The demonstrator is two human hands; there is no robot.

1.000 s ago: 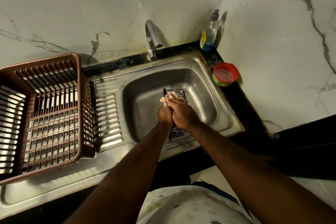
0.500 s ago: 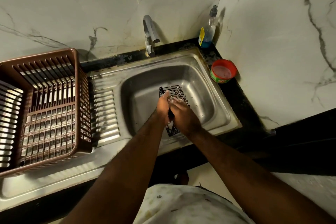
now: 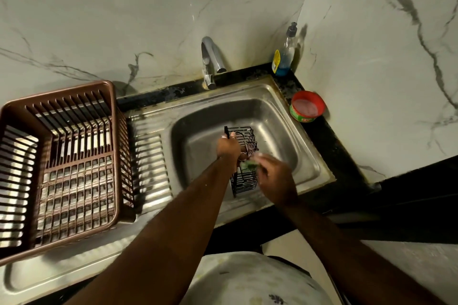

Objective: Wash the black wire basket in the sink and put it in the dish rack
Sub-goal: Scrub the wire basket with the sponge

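Marbled white walls met in a corner behind a steel sink (image 3: 285, 106) set in a black counter (image 3: 329, 136). Inside the basin the black wire basket (image 3: 244, 178) lay tilted on its side over the near half, its open end towards the tap (image 3: 210, 62), with nothing visible in it. The left hand (image 3: 228, 147) was closed around the basket's upper left edge, fingers curled over the wire. The right hand (image 3: 275, 176) sat just beside the basket's right side, fingers pinched together on a small green scrub pad (image 3: 251, 164) pressed against the wire. On the ribbed draining board (image 3: 148, 156) to the left stood the brown dish rack (image 3: 59, 166), which held nothing, its near corner reaching towards the front edge of the steel. The strip of board between rack and basin was bare, and the far half of the basin lay open under the tap. At the back right corner a pump bottle (image 3: 285, 57) with a little blue liquid stood against the wall, and a red tub (image 3: 307, 106) of pale soap sat on the counter just beside the basin's right rim. Both forearms crossed the front edge of the sink
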